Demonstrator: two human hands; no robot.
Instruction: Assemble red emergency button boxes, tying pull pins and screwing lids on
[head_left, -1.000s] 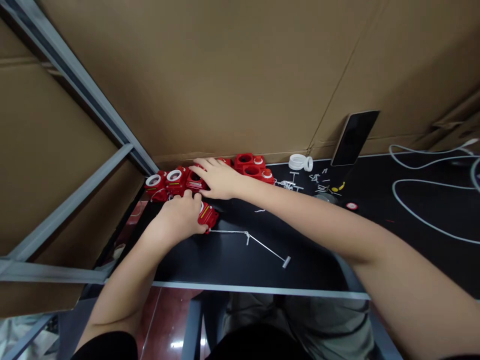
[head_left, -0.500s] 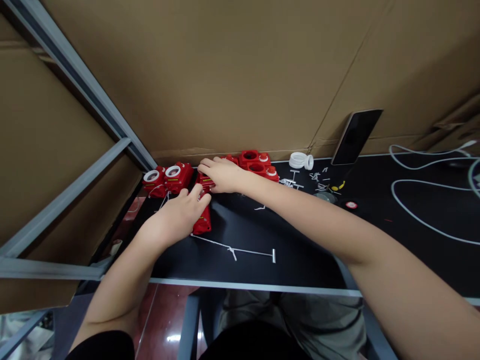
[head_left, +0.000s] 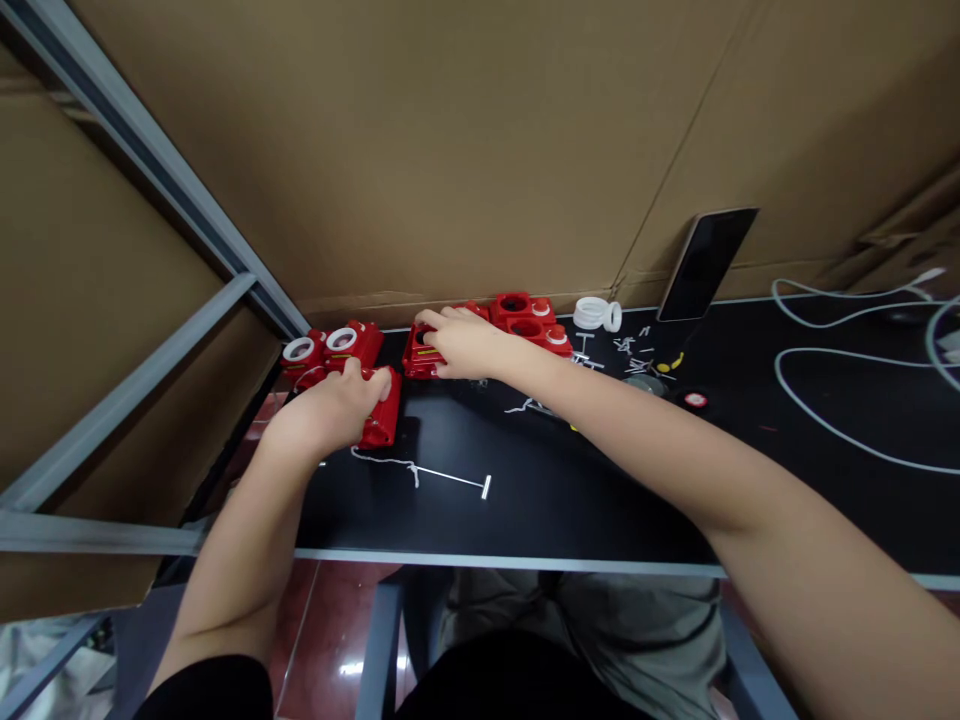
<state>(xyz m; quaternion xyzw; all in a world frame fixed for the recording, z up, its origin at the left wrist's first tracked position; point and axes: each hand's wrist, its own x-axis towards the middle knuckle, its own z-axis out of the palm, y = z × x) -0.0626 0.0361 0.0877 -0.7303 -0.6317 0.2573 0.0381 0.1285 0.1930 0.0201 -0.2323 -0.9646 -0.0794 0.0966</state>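
My left hand (head_left: 330,405) is closed around a red plastic housing (head_left: 382,420) left of the middle of the black table. A white string (head_left: 382,459) trails from this housing, ending in a metal T-shaped bar (head_left: 486,487) on the tabletop. Farther back, my right hand (head_left: 469,343) curls over another red housing (head_left: 420,358), its fingers gripping the top and near edge. Behind my left hand stand two red housings with white rings (head_left: 342,341) on top. Beyond my right hand, more red housings (head_left: 536,330) with dark round openings are grouped together.
Loose white rings (head_left: 592,313) lie by the cardboard wall (head_left: 465,150). Small metal pins (head_left: 626,345), T-bars (head_left: 585,350) and yellow bits (head_left: 670,364) are scattered nearby. A phone (head_left: 706,265) leans on the cardboard; a pale cable (head_left: 825,420) loops at right. A metal frame (head_left: 127,540) borders the left.
My left hand has moved left with its red housing, dragging the string and T-bar along. My right hand and the housings by it have shifted slightly right, widening the gap between the hands.
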